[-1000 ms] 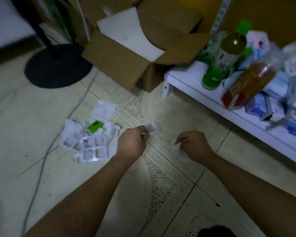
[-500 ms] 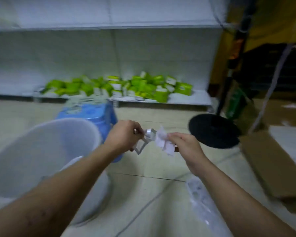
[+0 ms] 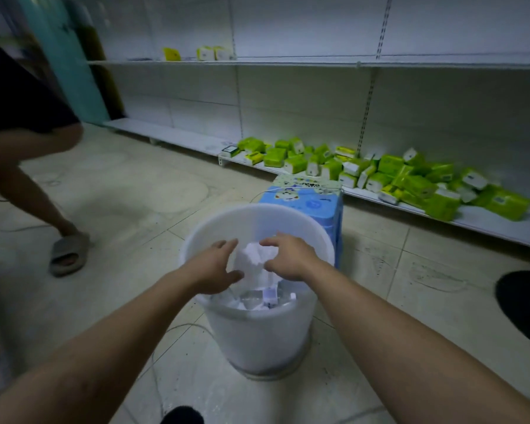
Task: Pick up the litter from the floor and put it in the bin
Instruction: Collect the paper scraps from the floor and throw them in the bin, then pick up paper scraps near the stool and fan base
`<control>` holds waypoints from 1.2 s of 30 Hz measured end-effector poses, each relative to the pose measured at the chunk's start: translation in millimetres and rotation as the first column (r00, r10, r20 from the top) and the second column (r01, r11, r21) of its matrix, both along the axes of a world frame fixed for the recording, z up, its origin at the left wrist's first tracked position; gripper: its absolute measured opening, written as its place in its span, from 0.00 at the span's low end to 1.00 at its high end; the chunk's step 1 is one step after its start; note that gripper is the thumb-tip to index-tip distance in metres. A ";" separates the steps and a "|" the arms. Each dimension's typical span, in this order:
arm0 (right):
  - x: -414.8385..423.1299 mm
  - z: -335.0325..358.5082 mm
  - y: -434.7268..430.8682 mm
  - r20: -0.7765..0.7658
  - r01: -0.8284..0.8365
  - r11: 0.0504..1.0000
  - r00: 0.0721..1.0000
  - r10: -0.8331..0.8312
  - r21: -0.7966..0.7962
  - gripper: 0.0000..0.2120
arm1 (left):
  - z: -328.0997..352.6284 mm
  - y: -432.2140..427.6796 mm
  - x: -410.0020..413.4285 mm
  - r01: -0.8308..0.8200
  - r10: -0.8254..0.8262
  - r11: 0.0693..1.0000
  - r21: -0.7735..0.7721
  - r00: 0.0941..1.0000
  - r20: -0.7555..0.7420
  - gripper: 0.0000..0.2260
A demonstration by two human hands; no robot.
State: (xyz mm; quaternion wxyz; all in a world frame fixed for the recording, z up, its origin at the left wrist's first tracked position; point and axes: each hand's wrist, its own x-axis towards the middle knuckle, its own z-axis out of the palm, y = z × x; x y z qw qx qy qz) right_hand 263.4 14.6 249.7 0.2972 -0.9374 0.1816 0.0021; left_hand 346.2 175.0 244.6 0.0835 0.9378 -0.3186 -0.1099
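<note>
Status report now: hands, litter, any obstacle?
Left hand and right hand open over the bin. White litter between them, above the opening. Nothing blocks the drop.

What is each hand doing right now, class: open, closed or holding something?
Left hand: open, fingers straight, beside the crumpled paper.
Right hand: open, fingers loosely spread, above the bin.

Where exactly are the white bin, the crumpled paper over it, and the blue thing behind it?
white bin (image 3: 257,341): head view, front of its outer wall.
crumpled paper (image 3: 253,255): head view, middle of the wad.
blue thing (image 3: 306,200): head view, its near side face.
</note>
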 end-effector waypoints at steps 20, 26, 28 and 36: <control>-315.4 67.2 -149.2 0.352 0.538 0.806 0.824 -0.443 -0.245 0.38 | 93.3 -182.7 -249.5 0.608 -0.544 0.760 -0.230 0.789 0.287 0.33; -410.0 45.0 -171.7 0.322 0.716 0.673 0.691 -0.647 -0.185 0.37 | 58.9 -249.1 -328.2 0.776 -0.744 0.574 -0.260 0.627 0.230 0.33; -443.5 27.8 -172.6 0.320 0.766 0.624 0.636 -0.702 -0.153 0.36 | 40.4 -270.2 -355.5 0.831 -0.813 0.488 -0.267 0.544 0.208 0.33; -628.3 -40.0 -98.6 0.207 0.962 0.228 0.256 -0.944 -0.149 0.37 | -27.4 -311.7 -533.5 0.943 -0.997 -0.015 -0.331 0.011 0.076 0.32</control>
